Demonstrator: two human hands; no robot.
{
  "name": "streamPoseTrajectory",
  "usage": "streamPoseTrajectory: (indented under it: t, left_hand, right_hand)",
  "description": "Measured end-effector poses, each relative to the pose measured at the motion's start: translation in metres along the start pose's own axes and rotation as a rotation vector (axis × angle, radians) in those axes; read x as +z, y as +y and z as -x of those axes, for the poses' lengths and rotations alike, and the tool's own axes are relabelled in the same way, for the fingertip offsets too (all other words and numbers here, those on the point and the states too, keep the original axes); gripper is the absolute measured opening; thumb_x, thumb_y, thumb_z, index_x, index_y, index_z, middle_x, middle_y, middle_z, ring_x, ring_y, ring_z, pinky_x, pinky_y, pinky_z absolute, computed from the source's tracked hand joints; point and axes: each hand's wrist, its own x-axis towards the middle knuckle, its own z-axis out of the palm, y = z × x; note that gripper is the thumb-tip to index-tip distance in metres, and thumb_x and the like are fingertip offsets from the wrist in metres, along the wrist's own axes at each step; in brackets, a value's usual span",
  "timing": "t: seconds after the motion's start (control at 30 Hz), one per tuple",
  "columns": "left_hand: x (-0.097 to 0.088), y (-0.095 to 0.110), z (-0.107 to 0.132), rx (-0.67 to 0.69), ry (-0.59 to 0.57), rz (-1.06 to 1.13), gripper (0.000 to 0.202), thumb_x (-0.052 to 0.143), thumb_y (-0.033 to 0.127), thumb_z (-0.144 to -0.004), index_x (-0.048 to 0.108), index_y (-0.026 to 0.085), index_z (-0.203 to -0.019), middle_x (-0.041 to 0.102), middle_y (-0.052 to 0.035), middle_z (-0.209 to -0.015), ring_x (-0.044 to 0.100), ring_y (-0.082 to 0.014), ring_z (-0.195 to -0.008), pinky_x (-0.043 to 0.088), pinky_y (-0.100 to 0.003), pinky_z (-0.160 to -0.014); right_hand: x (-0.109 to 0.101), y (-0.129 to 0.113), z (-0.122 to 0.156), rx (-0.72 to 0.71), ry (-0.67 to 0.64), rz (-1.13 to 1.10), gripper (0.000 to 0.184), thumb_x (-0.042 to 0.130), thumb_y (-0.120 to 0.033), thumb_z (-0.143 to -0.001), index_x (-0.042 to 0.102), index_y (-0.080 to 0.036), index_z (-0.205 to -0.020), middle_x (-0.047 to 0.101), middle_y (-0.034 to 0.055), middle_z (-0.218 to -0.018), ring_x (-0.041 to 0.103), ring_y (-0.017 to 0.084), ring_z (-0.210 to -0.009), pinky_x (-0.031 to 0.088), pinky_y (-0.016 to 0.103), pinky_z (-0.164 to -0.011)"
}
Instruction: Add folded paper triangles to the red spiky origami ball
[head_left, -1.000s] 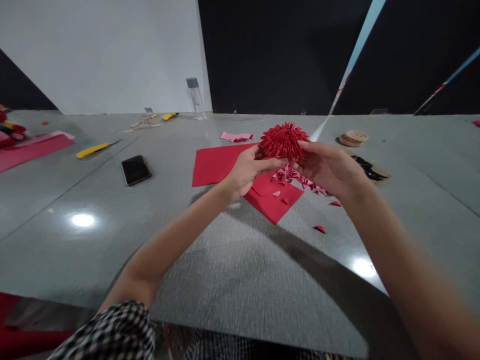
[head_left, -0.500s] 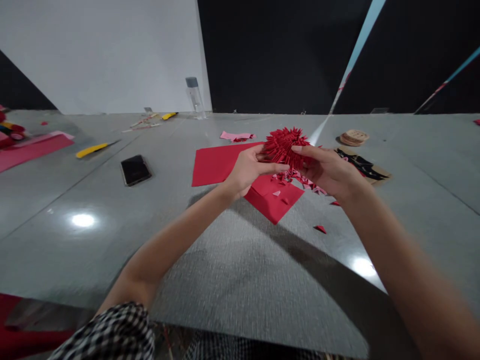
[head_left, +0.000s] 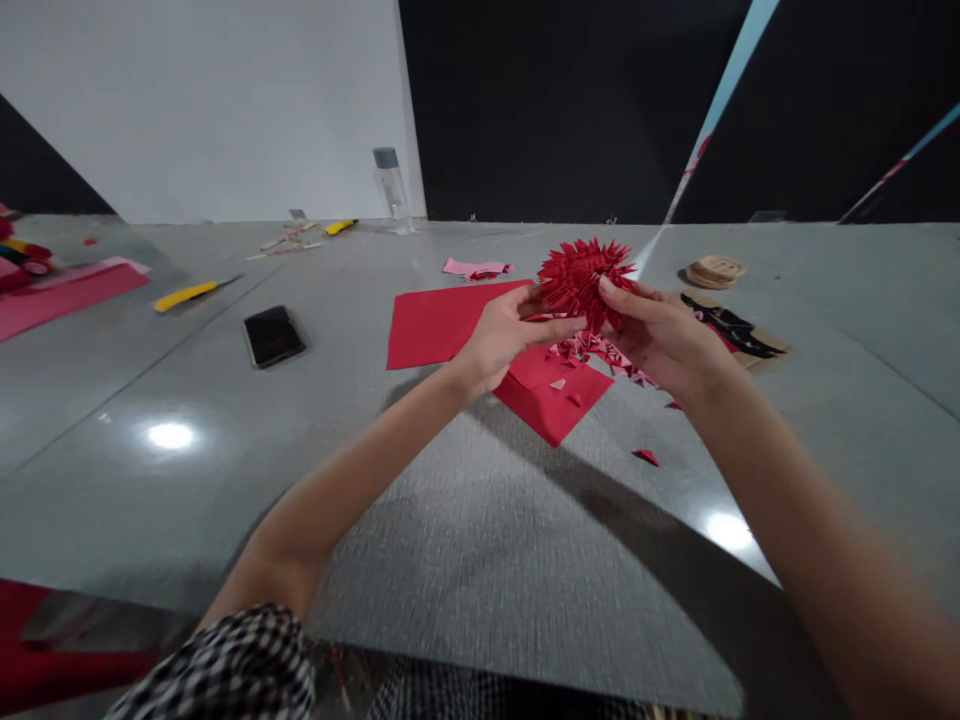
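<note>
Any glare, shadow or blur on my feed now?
Head view: glare spots on the grey tabletop, one below-left of the phone, one beside the right forearm; a dark shadow slanting toward lower right; that forearm blurred near the frame edge; spiky red piece fairly readable.

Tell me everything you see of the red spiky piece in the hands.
The red spiky piece is a rounded cluster of many narrow pointed parts, apparently folded paper, fanning outward. It is held above the grey table between the left hand and the right hand, whose thumb rests on its near side. The hands partly cover it.
</note>
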Motion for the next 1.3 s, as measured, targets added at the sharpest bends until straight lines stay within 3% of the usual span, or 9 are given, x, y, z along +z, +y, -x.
streamPoseTrajectory:
  t: [0.17,0.33,0.6,0.87,1.0,1.1,1.2,1.3]
  left_hand:
    - [0.006,-0.003,0.004,-0.021,0.018,0.04,0.047,0.098,0.026,-0.063,0.074,0.018,-0.103,0.079,-0.0076,-0.113,0.071,-0.0263,-0.116,0.05,-0.045,-0.114]
    - [0.002,0.001,0.002,-0.037,0.095,0.089,0.043,0.096,0.018,-0.065,0.075,0.013,-0.102,0.076,-0.0081,-0.11,0.071,-0.0232,-0.11,0.049,-0.045,-0.115]
    - [0.004,0.003,0.003,-0.025,0.176,0.127,0.037,0.091,0.017,-0.07,0.074,0.018,-0.103,0.076,-0.0051,-0.108,0.071,-0.0224,-0.107,0.053,-0.046,-0.111]
    - [0.012,0.005,-0.004,0.183,0.247,-0.094,0.059,0.1,0.025,-0.057,0.069,0.018,-0.107,0.077,-0.0087,-0.109,0.074,-0.027,-0.108,0.051,-0.048,-0.112]
    - [0.01,0.009,-0.007,0.169,0.236,-0.056,0.059,0.099,0.026,-0.059,0.069,0.018,-0.109,0.077,-0.0084,-0.109,0.074,-0.0291,-0.113,0.051,-0.05,-0.114]
    - [0.008,0.01,-0.009,0.156,0.222,-0.051,0.057,0.098,0.027,-0.061,0.07,0.02,-0.111,0.078,-0.0063,-0.108,0.073,-0.0284,-0.116,0.051,-0.049,-0.116]
    - [0.009,0.009,-0.008,0.137,0.222,-0.028,0.057,0.097,0.029,-0.06,0.07,0.021,-0.109,0.078,-0.0052,-0.109,0.072,-0.0276,-0.119,0.05,-0.049,-0.117]
    - [0.015,0.007,-0.006,0.08,0.204,-0.008,0.06,0.099,0.031,-0.057,0.07,0.018,-0.108,0.076,-0.0102,-0.118,0.068,-0.0311,-0.126,0.048,-0.051,-0.118]
  right_hand:
    - [0.0,0.003,-0.003,0.001,0.007,0.004,0.018,0.088,-0.042,-0.078,0.077,-0.028,-0.085,0.074,0.0014,-0.092,0.066,0.016,-0.078,0.063,0.029,-0.072]
    - [0.0,0.002,-0.008,0.09,0.048,-0.178,0.012,0.09,-0.024,-0.077,0.077,-0.023,-0.077,0.066,-0.0043,-0.071,0.054,0.004,-0.057,0.054,0.013,-0.057]
    - [0.001,0.003,-0.011,0.101,0.032,-0.259,0.012,0.087,-0.016,-0.081,0.077,-0.022,-0.077,0.065,-0.006,-0.069,0.054,0.001,-0.056,0.054,0.009,-0.057]
    - [0.011,0.001,-0.017,0.133,0.085,-0.329,0.019,0.081,-0.01,-0.083,0.07,-0.022,-0.073,0.063,-0.0055,-0.07,0.051,0.004,-0.055,0.055,0.016,-0.062]
    - [0.008,-0.004,-0.018,0.14,0.037,-0.341,0.01,0.085,-0.022,-0.082,0.075,-0.024,-0.082,0.071,-0.0038,-0.079,0.06,0.006,-0.064,0.059,0.018,-0.067]
    - [0.004,-0.008,-0.018,0.147,0.021,-0.36,0.015,0.088,-0.032,-0.08,0.076,-0.027,-0.085,0.074,-0.004,-0.082,0.066,0.008,-0.07,0.06,0.018,-0.068]
    - [0.003,-0.008,-0.02,0.104,0.002,-0.351,0.017,0.091,-0.03,-0.078,0.074,-0.025,-0.082,0.074,-0.0049,-0.081,0.066,0.006,-0.07,0.06,0.015,-0.071]
    - [0.003,-0.006,-0.02,0.077,0.011,-0.335,0.019,0.091,-0.027,-0.077,0.073,-0.025,-0.082,0.072,-0.0058,-0.08,0.065,0.005,-0.069,0.059,0.015,-0.074]
